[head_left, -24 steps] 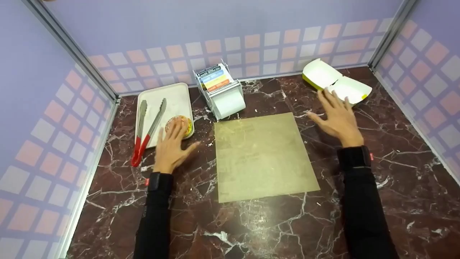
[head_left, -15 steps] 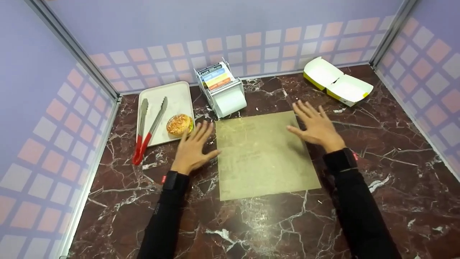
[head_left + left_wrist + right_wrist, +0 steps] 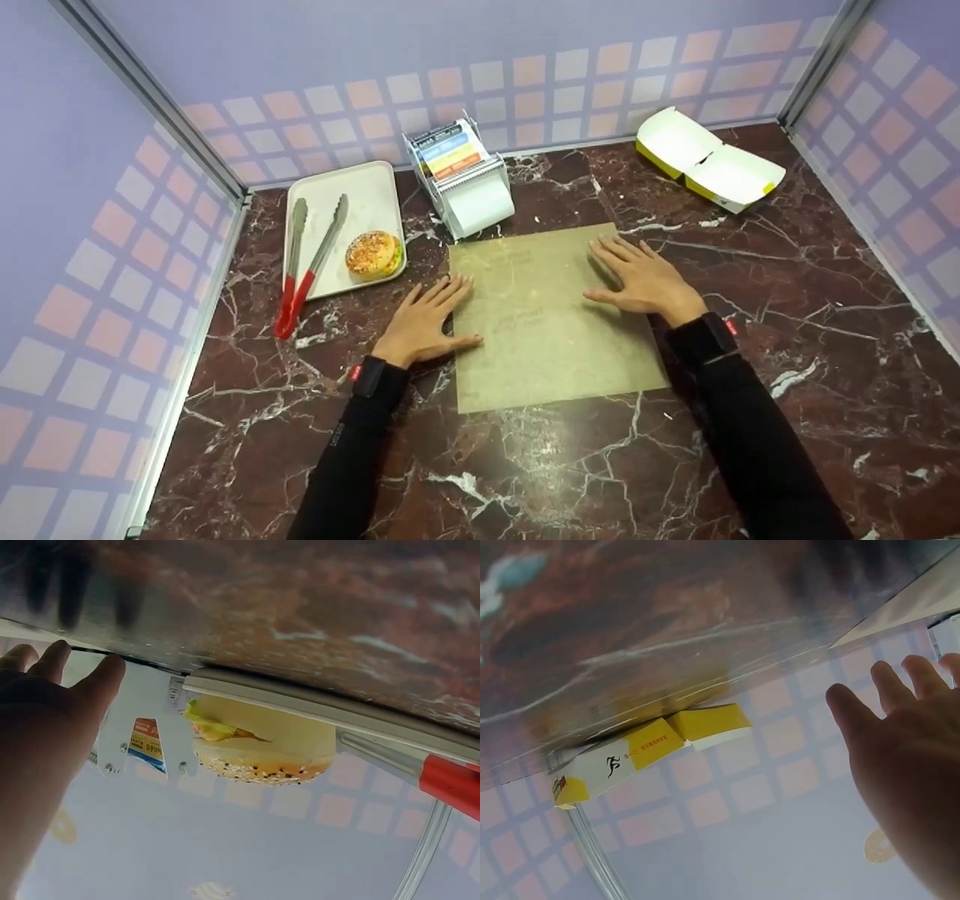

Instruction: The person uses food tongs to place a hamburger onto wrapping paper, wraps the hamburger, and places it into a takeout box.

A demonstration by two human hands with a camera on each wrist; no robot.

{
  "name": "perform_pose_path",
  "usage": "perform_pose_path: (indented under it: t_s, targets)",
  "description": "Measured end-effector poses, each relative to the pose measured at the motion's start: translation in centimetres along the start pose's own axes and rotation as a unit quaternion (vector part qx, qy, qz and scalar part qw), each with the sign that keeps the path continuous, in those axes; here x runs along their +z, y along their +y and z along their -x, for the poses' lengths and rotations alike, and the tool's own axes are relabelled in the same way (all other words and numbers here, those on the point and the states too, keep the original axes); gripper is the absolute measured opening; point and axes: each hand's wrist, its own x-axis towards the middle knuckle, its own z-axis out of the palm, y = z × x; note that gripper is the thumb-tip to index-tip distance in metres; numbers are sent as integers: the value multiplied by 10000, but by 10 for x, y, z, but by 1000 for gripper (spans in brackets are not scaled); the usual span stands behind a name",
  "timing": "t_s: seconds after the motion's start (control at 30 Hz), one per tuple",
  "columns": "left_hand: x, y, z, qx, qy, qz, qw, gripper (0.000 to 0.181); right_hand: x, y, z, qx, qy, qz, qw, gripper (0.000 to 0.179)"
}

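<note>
A square sheet of tan paper [image 3: 547, 337] lies flat on the marble-patterned table. At its left edge is my left hand [image 3: 426, 321], fingers spread, fingertips over the paper's margin. My right hand [image 3: 645, 281] lies over the upper right edge with straight fingers and holds nothing. Whether either hand presses on the sheet is hard to tell. Up and left of the left hand, a burger [image 3: 373, 255] with a seeded bun sits on a white tray [image 3: 367, 180]. In the left wrist view the burger [image 3: 262, 754] appears upside down, lettuce showing.
Red-handled tongs [image 3: 300, 289] lie on the tray, handles over its front edge. A label dispenser [image 3: 457, 180] with a white roll stands behind the paper. An opened yellow-and-white burger box [image 3: 709, 161] is at the back right. Walls enclose the back and sides.
My left hand has moved right, from over the burger to the paper's left edge. My right hand has come left and down from near the box to the paper's right edge.
</note>
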Motion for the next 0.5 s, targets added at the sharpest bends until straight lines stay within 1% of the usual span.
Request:
perform_pose_path:
  t_s: [0.1,0.13,0.17,0.23,0.3,0.37,0.43,0.5]
  targets:
    - [-1,-3,0,-4,-10,40,10000,101,2,-1,-1,-61,-61,-52,9999,94]
    - [-2,-5,0,22,32,62,10000,101,3,-1,-1,-74,-72,-55,9999,94]
    - [-3,-7,0,42,97,96,9999,101,3,-1,-2,-86,-78,-58,9999,94]
    - [-8,-14,1,24,355,235,9991,98,4,-1,-2,-93,-80,-66,9999,94]
    - [-16,-25,3,-148,672,361,9970,97,4,0,-3,-78,-81,-82,9999,94]
    - [-25,-39,7,-354,1151,516,9914,95,3,0,-2,-65,-92,-91,9999,94]
    - [-34,-58,13,-645,1659,581,9823,90,3,0,-2,-38,-110,-88,9999,94]
    - [-41,-79,23,-1053,2091,690,9697,87,2,0,-1,-37,-100,-87,9999,94]
